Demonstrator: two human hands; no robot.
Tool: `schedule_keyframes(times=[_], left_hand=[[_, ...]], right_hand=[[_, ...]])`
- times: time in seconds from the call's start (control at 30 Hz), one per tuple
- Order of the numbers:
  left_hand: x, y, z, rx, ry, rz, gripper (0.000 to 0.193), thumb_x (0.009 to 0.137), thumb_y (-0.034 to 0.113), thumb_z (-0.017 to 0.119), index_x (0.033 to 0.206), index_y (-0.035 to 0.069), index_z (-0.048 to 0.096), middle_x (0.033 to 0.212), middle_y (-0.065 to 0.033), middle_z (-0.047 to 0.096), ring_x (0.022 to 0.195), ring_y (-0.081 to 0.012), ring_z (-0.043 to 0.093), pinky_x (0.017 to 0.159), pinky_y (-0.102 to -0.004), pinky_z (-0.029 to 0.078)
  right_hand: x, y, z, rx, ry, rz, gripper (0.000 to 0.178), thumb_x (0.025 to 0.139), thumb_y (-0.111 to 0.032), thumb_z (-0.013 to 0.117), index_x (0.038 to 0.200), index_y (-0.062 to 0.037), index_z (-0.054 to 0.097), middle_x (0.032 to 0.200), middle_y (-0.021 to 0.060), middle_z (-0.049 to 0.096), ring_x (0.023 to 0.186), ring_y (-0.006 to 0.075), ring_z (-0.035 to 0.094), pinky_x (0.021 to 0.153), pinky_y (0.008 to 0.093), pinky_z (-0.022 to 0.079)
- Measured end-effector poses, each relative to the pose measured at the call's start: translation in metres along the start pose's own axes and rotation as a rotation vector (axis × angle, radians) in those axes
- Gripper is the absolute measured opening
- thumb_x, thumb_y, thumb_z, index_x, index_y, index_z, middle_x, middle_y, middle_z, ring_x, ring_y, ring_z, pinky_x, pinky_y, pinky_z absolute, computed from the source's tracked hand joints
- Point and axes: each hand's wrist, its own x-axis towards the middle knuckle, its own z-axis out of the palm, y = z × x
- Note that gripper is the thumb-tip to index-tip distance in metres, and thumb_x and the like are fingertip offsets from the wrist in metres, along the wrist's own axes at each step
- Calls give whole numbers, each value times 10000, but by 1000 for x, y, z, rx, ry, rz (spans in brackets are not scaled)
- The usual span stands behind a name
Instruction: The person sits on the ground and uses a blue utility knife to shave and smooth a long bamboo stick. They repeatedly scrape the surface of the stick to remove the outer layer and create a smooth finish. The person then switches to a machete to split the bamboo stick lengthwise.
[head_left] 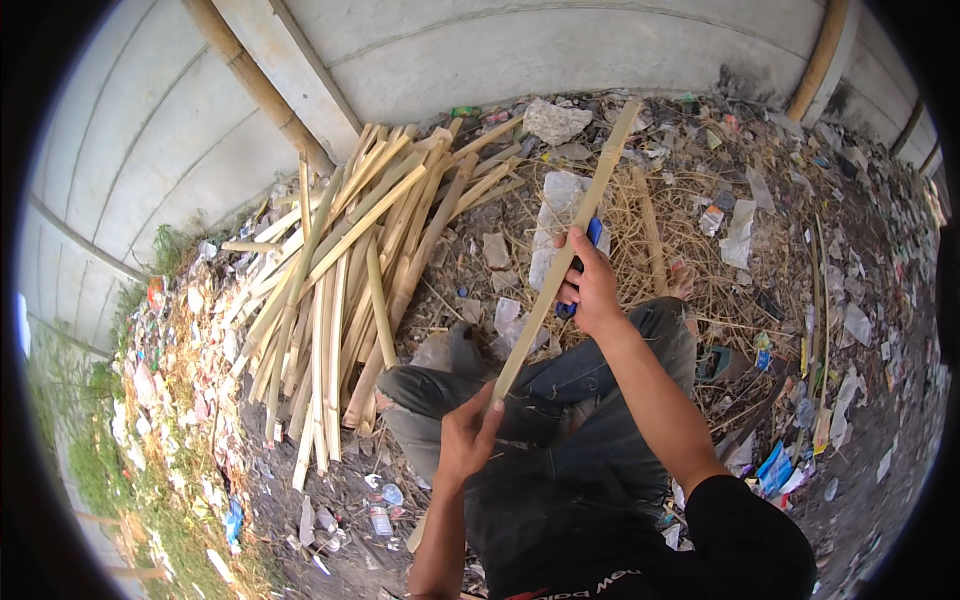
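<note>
A long, pale bamboo strip (598, 178) runs slantwise across my lap, its far end raised toward the wall. My left hand (467, 437) is closed round its nearer part, thumb along the strip. Farther up, my right hand (597, 288) grips a blue-and-black handled tool (595, 233) against the strip. My fingers cover most of that tool, so its exact kind and any blade are hidden. Below the far part of the strip lies a pale, flat stone block (558, 205).
To the left lies a large heap of split bamboo strips (340, 250). Thin shavings (625, 235) and a short bamboo piece (649, 230) lie ahead. A rough rock (556, 122) sits near the concrete wall (480, 50). Litter covers much of the ground round my crossed legs (600, 420).
</note>
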Motion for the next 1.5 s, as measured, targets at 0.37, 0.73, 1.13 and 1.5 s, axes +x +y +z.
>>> schedule_keyframes(times=[0.37, 0.73, 1.13, 1.5], left_hand=[[14, 10, -11, -275, 142, -45, 472, 1084, 163, 598, 1471, -104, 544, 932, 25, 604, 838, -52, 526, 746, -207, 442], [23, 18, -14, -117, 187, -14, 427, 1057, 72, 569, 1455, -80, 569, 868, -3, 613, 782, -78, 542, 706, -256, 474], [14, 14, -24, -105, 188, -17, 431, 1078, 115, 575, 1473, -57, 568, 869, 2, 599, 808, -73, 538, 724, -230, 449], [-45, -4, -33, 75, 66, -9, 397, 1026, 80, 622, 1399, -59, 629, 784, -54, 595, 736, -93, 544, 673, -278, 457]], right_hand=[[-72, 29, 4, -1200, -308, -193, 538, 1058, -522, 534, 1013, -8, 687, 683, 209, 653, 646, 427, 661, 635, 506, 505], [-78, 43, 16, -1665, -551, -353, 581, 1033, -591, 549, 915, -44, 702, 644, 192, 677, 631, 418, 694, 585, 506, 543], [-75, 52, 21, -1665, -571, -477, 560, 1045, -577, 546, 974, -47, 711, 587, 168, 640, 584, 411, 678, 578, 504, 545], [73, -43, -81, -1722, -20, -345, 621, 1072, -575, 504, 879, -19, 701, 650, 188, 637, 619, 431, 621, 607, 509, 474]])
